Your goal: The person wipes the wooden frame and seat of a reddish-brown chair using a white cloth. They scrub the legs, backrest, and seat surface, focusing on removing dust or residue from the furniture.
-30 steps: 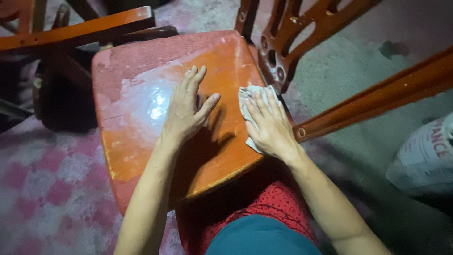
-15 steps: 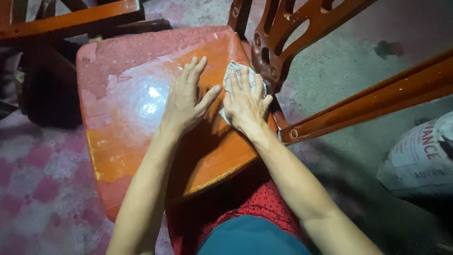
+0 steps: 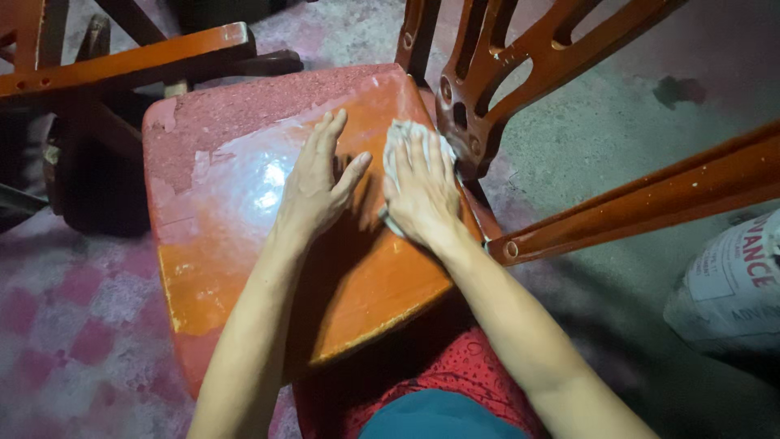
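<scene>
Though partly hidden, white cloth (image 3: 404,135) under right hand (image 3: 420,191).

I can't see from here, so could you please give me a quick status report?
Left hand flat on orange chair seat. Right hand pressing white cloth on seat, beside chair back. Nothing in the way.

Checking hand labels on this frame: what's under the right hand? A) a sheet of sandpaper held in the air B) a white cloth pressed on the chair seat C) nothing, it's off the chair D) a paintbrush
B: the right hand lies flat on a white cloth on the orange chair seat, near the chair back; the left hand rests bare on the seat beside it.
</scene>
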